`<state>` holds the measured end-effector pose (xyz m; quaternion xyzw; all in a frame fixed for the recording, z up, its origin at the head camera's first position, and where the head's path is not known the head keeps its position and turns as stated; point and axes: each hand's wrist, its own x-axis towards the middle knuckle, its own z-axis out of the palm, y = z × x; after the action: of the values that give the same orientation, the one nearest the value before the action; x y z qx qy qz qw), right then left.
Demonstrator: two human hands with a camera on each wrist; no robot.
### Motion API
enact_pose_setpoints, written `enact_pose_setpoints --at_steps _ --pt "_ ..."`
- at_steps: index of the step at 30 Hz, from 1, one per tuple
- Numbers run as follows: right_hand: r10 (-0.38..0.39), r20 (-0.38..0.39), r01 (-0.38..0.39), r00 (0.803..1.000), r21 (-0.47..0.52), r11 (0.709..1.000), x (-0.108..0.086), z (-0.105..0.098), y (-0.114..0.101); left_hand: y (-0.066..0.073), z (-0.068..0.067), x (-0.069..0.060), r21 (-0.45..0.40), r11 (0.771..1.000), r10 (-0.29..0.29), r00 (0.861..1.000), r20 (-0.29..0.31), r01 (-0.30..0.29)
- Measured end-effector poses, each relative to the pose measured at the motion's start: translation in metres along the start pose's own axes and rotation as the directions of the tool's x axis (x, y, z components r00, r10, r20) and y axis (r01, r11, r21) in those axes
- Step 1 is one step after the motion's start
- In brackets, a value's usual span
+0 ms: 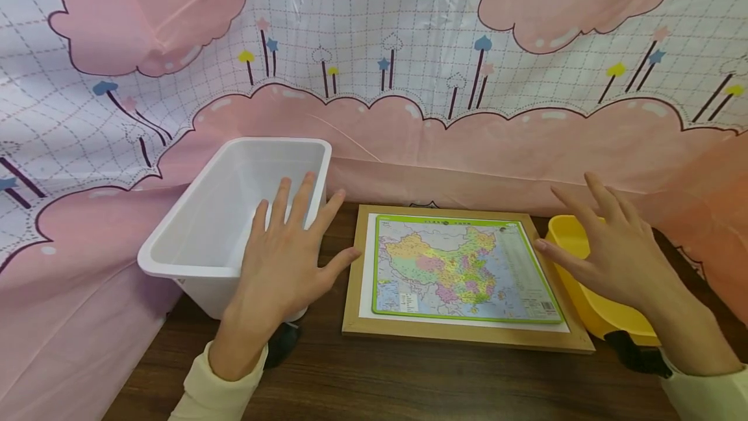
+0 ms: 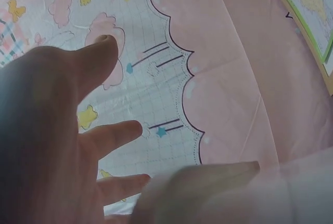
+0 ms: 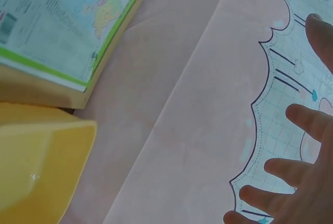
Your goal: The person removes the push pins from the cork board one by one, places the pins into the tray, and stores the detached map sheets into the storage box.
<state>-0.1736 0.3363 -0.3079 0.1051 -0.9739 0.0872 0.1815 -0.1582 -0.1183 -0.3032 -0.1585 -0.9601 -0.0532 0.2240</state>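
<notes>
My left hand is held up with its fingers spread, in front of the white plastic tub on the left. Nothing is in it. Over the yellow container on the right, my right hand is also raised with fingers apart and holds nothing. Between the hands lies a map of China with a green border, on a white sheet in a wooden frame. In the right wrist view the frame's corner meets the yellow container closely; whether they touch I cannot tell.
A dark wooden table carries these things. Behind them hangs a pink and white cloth printed with clouds, which also runs down the left side. An orange patch of cloth shows at the right.
</notes>
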Motion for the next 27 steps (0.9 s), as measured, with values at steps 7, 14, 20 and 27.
enact_pose_setpoints --at_steps 7,14,20,27 --pt "-0.017 0.002 0.016 1.0 0.052 0.998 0.013 -0.004 -0.011 0.014 -0.003 -0.002 0.008 0.999 0.044 0.998 -0.033 -0.044" --pt "-0.015 0.053 0.011 0.999 0.076 0.997 0.029 -0.004 -0.027 0.033 0.001 -0.005 0.045 0.99 0.139 0.989 -0.046 -0.137" --pt "-0.031 0.085 0.024 0.996 0.081 0.996 0.044 0.0 -0.043 0.052 0.016 -0.013 0.03 0.96 0.279 0.959 -0.045 -0.278" --pt "-0.031 0.133 0.018 0.991 0.097 0.995 0.062 0.006 -0.054 0.07 0.043 -0.023 -0.063 0.932 0.361 0.925 0.12 -0.356"
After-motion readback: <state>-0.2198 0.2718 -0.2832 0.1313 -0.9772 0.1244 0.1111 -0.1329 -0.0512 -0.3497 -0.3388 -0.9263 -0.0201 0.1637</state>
